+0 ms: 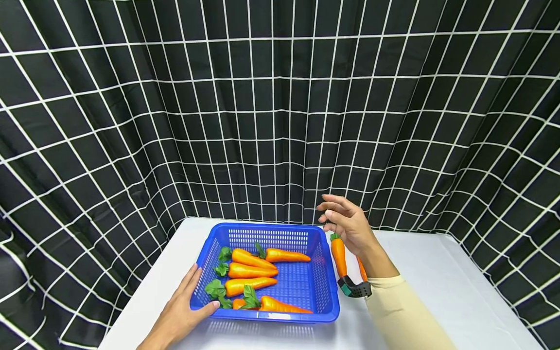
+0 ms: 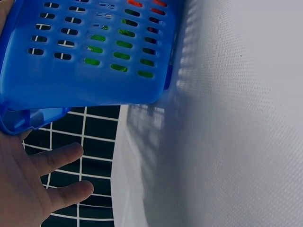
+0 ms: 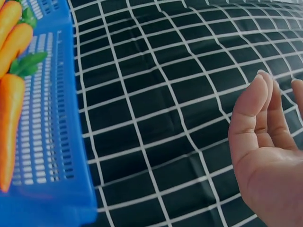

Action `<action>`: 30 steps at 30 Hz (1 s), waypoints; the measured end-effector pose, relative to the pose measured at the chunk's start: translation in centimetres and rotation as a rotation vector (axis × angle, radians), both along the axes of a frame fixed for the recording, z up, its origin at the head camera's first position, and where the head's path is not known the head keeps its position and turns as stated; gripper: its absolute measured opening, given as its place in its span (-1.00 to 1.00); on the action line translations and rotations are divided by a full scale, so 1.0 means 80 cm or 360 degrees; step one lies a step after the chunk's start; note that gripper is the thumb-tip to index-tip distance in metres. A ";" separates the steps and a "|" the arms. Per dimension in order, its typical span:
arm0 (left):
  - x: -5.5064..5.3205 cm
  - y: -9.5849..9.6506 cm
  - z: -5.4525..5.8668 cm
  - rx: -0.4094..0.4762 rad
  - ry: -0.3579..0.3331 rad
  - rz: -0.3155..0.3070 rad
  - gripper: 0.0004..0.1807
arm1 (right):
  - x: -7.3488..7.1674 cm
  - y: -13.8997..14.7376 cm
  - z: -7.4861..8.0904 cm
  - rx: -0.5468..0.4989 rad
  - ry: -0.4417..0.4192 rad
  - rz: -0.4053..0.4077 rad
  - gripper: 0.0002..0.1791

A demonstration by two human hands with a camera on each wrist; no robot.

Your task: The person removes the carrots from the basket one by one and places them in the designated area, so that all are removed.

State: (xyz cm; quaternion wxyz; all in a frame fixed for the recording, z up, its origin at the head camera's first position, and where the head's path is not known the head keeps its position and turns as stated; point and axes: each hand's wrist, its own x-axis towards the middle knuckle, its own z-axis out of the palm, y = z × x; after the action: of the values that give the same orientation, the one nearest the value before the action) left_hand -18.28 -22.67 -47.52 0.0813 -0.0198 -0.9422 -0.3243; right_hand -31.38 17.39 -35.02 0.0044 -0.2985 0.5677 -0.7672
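No lettering, number or brand can be read on the blue basket (image 1: 271, 316) at the left hand (image 1: 181, 311). The dark wrist strap (image 1: 359, 290) below the right hand (image 1: 350, 226) bears no legible marking.

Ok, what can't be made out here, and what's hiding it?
- Head: most of the rightmost carrot, behind the right arm.
- Head: most of the nearly buried carrot, behind leaves.
- Left wrist: carrot shapes, behind the basket's slotted wall.
- Left wrist: left hand, partly cut by the left edge.
- Right wrist: right hand, partly cut by the right edge.
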 end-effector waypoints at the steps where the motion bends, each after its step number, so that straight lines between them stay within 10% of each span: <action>1: 0.000 0.000 0.000 0.0000 0.0002 -0.0001 0.10 | -0.001 -0.003 -0.001 0.0002 0.0008 0.0022 -0.61; 30: -0.002 0.000 -0.001 0.0008 -0.0001 0.0000 0.09 | -0.027 -0.092 -0.057 0.0315 0.0106 0.0231 -0.58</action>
State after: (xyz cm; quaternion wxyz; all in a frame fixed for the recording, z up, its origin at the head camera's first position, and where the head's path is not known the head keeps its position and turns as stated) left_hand -18.43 -22.69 -47.64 0.0812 -0.0196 -0.9414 -0.3267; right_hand -33.55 10.03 -39.54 0.0704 -0.3623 0.6175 -0.6946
